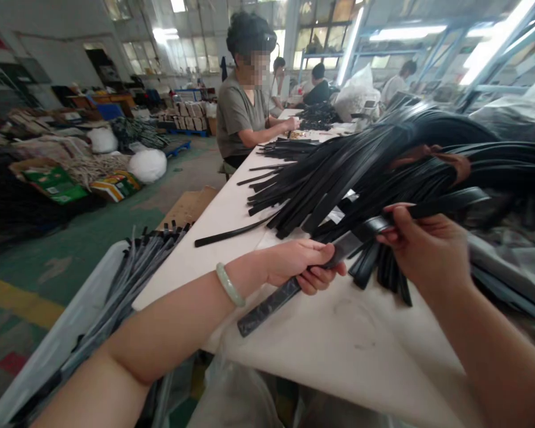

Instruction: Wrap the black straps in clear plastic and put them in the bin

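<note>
A black belt strap [271, 306] runs slantwise between my two hands above the table. My left hand [310, 264], with a pale bangle [230, 285] on its wrist, is closed around the strap's lower part. That lower end looks covered in clear plastic film. Farther up, my right hand [428, 244] pinches the same strap between thumb and fingers, where it bends and shines. The strap's other end sticks out to the right past my fingers. Just behind my hands lies a large bundle of black straps [339, 160], their loose ends pointing left.
The white table [173, 261] stretches away from me. A single strap [232, 235] lies near its left edge. Below on the left, more straps [116, 303] fill a pale container. A co-worker [245, 113] sits along the table. A brown tie [455, 160] binds the bundle.
</note>
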Tool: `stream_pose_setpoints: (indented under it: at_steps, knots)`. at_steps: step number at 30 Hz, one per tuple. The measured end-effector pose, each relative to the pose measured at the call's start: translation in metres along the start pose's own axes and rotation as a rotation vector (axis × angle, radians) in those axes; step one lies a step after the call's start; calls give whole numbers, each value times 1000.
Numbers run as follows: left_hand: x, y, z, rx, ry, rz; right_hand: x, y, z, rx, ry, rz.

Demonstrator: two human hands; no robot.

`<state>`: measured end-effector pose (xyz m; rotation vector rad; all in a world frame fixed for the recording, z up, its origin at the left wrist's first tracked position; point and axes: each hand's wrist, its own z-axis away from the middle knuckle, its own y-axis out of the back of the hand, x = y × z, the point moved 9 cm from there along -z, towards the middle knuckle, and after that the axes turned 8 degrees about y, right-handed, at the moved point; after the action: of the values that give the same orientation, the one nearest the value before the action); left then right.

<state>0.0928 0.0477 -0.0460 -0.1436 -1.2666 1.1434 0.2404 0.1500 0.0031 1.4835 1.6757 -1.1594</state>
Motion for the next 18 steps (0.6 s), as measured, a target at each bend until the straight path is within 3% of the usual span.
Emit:
stream_pose_setpoints:
  at_steps: [2, 4, 6, 9, 12, 15, 18]
  knots:
    - [1, 0, 1, -1, -11, 0, -9, 8, -1, 80, 60, 21]
    - [1, 1, 1, -3, -15, -8, -5, 5, 0, 61, -1, 17]
    - [2, 2, 0, -5, -32, -18, 12, -13, 9, -78, -179, -49]
    - [5, 5, -3, 17, -89, -47, 34, -52, 42, -384, -420, -156]
    - [-1, 6, -7, 52, -77, -105, 44, -72, 70, -560, -470, -26]
    - [-9, 8, -10, 93, -46, -130, 40, -62, 63, -492, -337, 187]
    - [-9, 14, -8, 168, -39, -195, 28, -29, 26, -289, -185, 201]
